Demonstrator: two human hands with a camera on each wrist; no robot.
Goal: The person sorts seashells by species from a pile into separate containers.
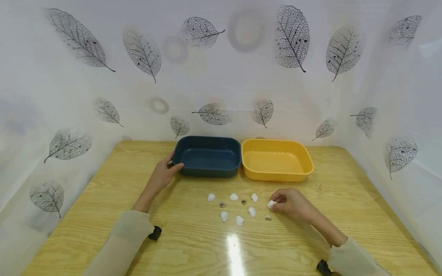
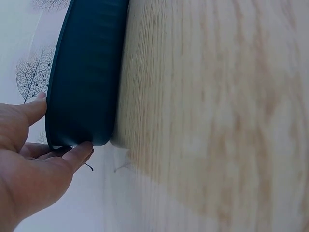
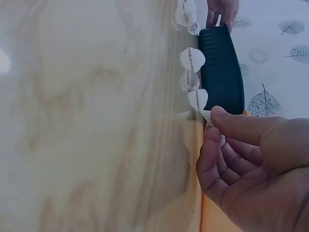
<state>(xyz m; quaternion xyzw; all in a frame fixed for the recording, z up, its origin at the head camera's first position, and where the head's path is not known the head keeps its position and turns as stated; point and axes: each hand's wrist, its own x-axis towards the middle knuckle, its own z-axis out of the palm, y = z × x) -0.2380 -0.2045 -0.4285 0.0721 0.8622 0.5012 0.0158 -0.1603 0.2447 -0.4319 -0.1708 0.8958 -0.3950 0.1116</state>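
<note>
The right hand pinches one white shell between thumb and fingertips, nearly closed, the other fingers bent in behind. That shell is nearer the person than the dark blue tub, and off past the tub's right end. I can't tell if the shell touches the wood.

The left hand is at the blue tub's left end. Its thumb is on the rim near the front corner and its fingers are on the outside of the end, so it has hold of the tub, with the thumb spread well apart from the fingers.

Six loose white shells lie on the person's side of the blue tub, from about its middle to a bit past its right end. Three small dark bits lie among and beside them, too tiny for me to name.

Just beside the blue tub's right end sits a yellow tub, with nothing in it that I can see. Under the blue tub is a wooden table. Behind it hangs a pale sheet with dark leaf pictures.
</note>
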